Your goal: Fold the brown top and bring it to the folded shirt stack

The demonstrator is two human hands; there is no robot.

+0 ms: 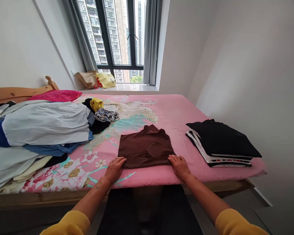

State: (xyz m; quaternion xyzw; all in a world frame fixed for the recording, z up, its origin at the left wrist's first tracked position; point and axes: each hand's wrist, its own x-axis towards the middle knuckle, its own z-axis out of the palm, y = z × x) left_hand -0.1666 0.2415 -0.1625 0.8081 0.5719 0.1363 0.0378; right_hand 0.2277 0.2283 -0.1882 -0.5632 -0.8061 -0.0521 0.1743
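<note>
A dark brown top (147,150) lies front-edge toward me on the bed, folded into a compact shape, with its high collar pointing away. A sleeve is folded across its middle. My left hand (115,167) is at the near left corner, fingers closed over the cloth's edge. At the near right corner my right hand (179,165) grips the edge in the same way. Both thumbs are largely hidden. The fabric rests on the pink sheet between the two hands.
A stack of folded clothes (222,140), black on top, sits at the right. Loose clothes (46,124) are heaped at the left, beside a red pillow (56,95). The floral bedsheet (171,107) covers the bed. Paper bags (87,80) stand on the windowsill.
</note>
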